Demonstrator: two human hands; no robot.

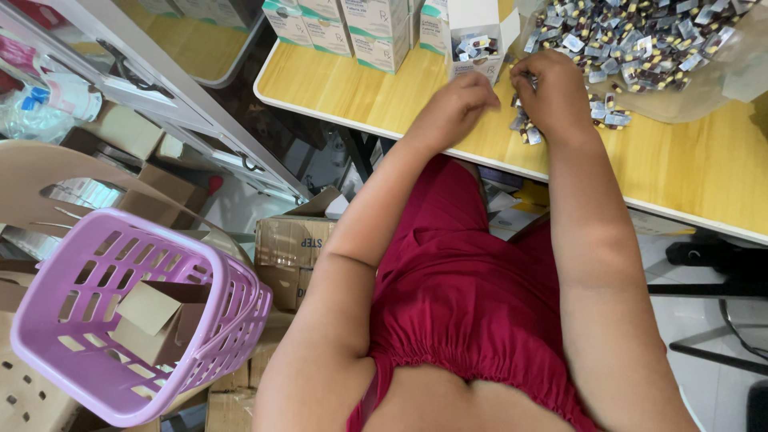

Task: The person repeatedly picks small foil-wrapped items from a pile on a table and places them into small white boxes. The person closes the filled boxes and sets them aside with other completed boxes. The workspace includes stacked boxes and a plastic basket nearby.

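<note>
Foil strips (524, 132), small and silver with dark red and yellow capsules, lie in a loose clutch at the upper middle of the frame, under the right hand (556, 92) near the table (400, 100) edge. That hand is curled, fingertips pinched on a few strips. The left hand (460, 100) is closed into a loose fist just beside it; whether it holds anything I cannot tell. Behind them, top centre, stands an open white box (474, 40) with strips showing in it, and a big heap (640, 36) of the same strips fills a clear bag at upper right.

Risk, as I judge it: the clutch lies close to the near edge, so a sweep of the wrist could push strips off into the lap or among the cartons (292, 240) below. The box is light and upright, and a knuckle could tip it. Strips are thin and slick, so a miscount or two sticking together seems likely. A lilac basket (144, 320) holding card sits lower left, well apart.
</note>
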